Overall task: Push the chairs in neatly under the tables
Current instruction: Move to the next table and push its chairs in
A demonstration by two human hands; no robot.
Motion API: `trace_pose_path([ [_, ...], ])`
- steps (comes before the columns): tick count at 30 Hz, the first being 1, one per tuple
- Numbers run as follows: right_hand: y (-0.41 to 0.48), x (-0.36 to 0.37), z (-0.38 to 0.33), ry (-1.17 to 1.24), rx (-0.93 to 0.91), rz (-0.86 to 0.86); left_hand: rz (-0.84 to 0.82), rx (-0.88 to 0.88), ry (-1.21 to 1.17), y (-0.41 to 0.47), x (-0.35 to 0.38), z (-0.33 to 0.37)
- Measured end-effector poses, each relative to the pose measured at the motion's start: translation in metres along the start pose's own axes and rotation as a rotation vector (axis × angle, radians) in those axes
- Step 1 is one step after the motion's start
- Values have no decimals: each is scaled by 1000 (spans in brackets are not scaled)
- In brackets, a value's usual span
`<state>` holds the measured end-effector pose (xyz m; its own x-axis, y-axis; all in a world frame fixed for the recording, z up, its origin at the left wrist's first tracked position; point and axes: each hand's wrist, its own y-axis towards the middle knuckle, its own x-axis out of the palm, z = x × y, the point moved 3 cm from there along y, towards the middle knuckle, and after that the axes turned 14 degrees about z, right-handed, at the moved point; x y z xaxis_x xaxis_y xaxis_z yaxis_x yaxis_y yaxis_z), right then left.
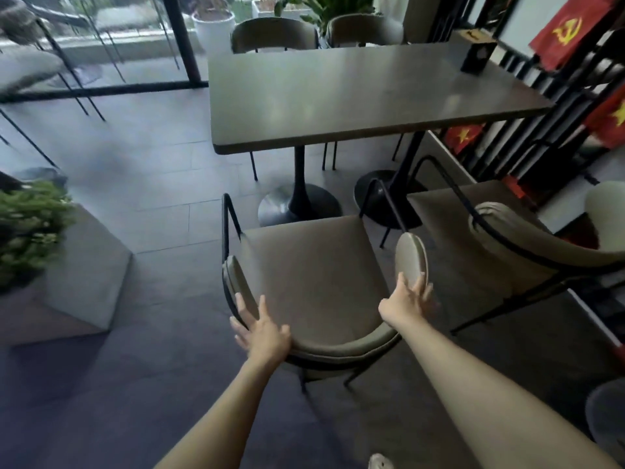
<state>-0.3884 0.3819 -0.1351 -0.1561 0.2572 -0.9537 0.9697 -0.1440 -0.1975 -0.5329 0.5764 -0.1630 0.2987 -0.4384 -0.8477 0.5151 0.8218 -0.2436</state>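
we stand behind a padded chair (pixel 314 279) with a curved backrest and thin black legs, pulled out from a dark rectangular table (pixel 355 93) so that its whole seat lies clear of the tabletop's near edge. our left hand (pixel 262 331) rests on the left part of the curved backrest, fingers spread wide and laid flat over the rim rather than wrapped around it. our right hand (pixel 407 301) is at the right end of the backrest, fingers spread and pressed against the rounded end pad; we cannot tell if the thumb hooks behind it. just to the right stands a second chair (pixel 500 238) of the same kind, also out from the table and turned at an angle. two more chairs (pixel 274 35) sit tucked at the table's far side. a small dark box (pixel 477 57) stands at the far right corner of the tabletop. a grey planter (pixel 88 269) with a green plant is on the floor to our left, well apart from the chair.
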Motion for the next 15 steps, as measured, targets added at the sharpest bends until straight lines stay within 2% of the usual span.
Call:
trace_pose_path([
  [4,15,16,29,334,220,-28,56,-49,-109,0,16,6],
  [7,24,22,38,557,271,-25,140,-57,-124,0,22,7],
  [15,38,24,35,671,295,21,208,-72,-52,3,27,23],
])
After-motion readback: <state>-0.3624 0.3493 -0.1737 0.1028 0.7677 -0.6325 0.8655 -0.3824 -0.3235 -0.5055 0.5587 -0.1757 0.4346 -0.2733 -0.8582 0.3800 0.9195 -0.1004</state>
